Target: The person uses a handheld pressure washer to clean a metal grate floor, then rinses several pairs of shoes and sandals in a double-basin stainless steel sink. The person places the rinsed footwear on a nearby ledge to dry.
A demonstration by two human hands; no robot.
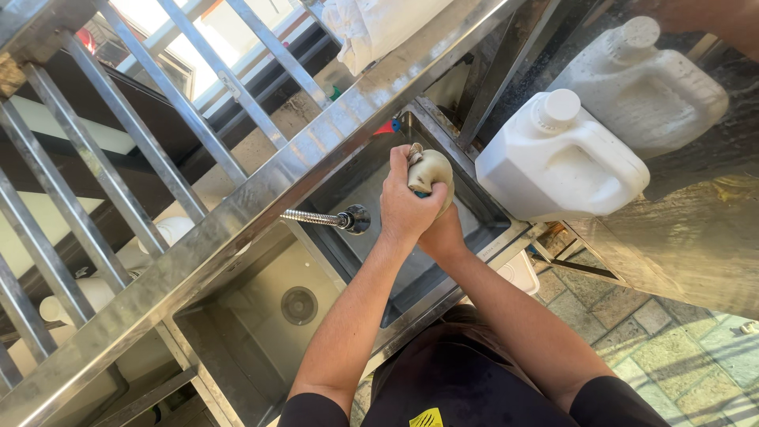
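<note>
Both hands close around a small beige, rounded object [431, 170] held over the right basin of a steel double sink [490, 212]. The left hand [403, 207] wraps it from the near side, fingers curled tight; the right hand [443, 233] sits beneath and is mostly hidden, its grip seeming to cup the same object, with something blue just showing between the palms. What the object is cannot be made out.

A flexible metal hose ends in a black spray head [355, 219] just left of the hands, pointing toward them; no water stream can be made out. The work looks to be under way rather than finished: the object is off the basin floor, and nothing washed is set aside within view.

The left basin [237, 316], with its round drain [300, 305], lies open and offers free room. On the right, two white plastic jugs [565, 158] stand on the wet worktop [696, 237], the nearer one just beside the sink rim, crowding that side. A steel rail [261, 194] crosses diagonally behind the sink, with window bars [95, 158] beyond limiting reach forward. Paving stones [672, 348] show below.
</note>
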